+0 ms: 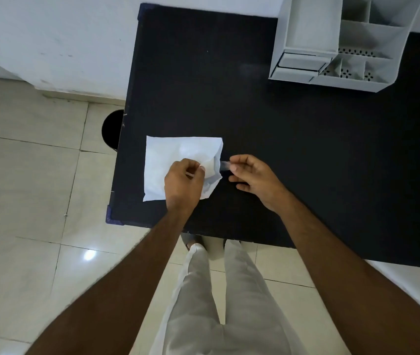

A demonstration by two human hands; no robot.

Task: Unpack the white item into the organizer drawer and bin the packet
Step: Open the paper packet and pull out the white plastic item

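A white packet (168, 160) lies flat near the left edge of the black table (293, 155). My left hand (184, 181) rests on the packet and pinches its upper layer at the open right end. My right hand (251, 176) is just right of the opening, with thumb and forefinger closed on a small pale, translucent piece (224, 165) sticking out of the packet. A bulge inside the packet shows near the opening. The white organizer (342, 47) with its small drawer (298, 65) stands at the table's far right. A black bin (111, 129) stands on the floor beside the table's left edge.
The organizer has several open compartments on top. A white wall runs behind the table. Pale floor tiles lie to the left. My legs stand close to the table's near edge.
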